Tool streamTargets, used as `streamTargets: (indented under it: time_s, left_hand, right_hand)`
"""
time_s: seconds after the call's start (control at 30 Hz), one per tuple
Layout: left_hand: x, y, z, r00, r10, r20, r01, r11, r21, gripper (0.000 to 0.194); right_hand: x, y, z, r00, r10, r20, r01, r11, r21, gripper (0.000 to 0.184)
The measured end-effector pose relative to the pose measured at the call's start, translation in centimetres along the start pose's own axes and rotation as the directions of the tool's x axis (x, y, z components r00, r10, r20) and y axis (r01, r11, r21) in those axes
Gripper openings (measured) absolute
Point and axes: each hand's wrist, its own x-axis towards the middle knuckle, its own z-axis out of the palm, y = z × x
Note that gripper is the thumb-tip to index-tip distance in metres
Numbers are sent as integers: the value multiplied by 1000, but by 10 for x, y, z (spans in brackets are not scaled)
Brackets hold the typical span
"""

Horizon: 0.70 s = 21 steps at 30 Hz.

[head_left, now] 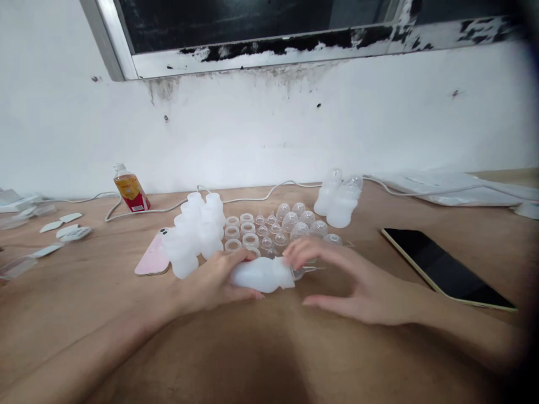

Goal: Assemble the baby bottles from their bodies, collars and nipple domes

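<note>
My left hand (214, 280) is wrapped round a white, translucent baby bottle (261, 275) that lies tilted on its side, neck to the right. At the neck, my right hand (349, 275) has its fingers and thumb spread apart; its fingertips are close to the rim, and I cannot tell if they touch it. A clear piece with a thin stem (309, 270) shows just past the neck; whether it is joined to the bottle is unclear. Behind the hands are rows of white rings (232, 232), clear teats (275, 228) and clear dome caps (290, 221).
Several open bottles (191, 224) stand at left beside a pink phone (154, 253). Capped bottles (344, 202) stand at the back right. A large dark-screened phone (446, 269) lies at right. A drink bottle (131, 189) and white cable (269, 197) are near the wall.
</note>
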Motion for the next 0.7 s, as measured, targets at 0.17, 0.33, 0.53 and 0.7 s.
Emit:
streamTargets:
  time_s: [0.17, 0.33, 0.53, 0.7]
  left_hand:
    - [-7, -3, 4, 998, 1, -56, 2, 999, 54, 43]
    - [-6, -1, 7, 993, 29, -118, -14, 992, 123, 46]
    - [-6, 0, 1, 994, -59, -89, 62, 998, 21, 44]
    - [-17, 1, -5, 998, -31, -53, 30, 999, -33, 34]
  right_hand:
    - [-2, 2, -2, 936, 237, -262, -258, 965, -48, 17]
    - [9, 16, 11, 909, 401, 115, -403, 915, -7, 39]
    - [8, 25, 6, 976, 218, -10, -217, 960, -175, 21]
    - [1, 36, -9, 991, 18, -130, -78, 879, -470, 16]
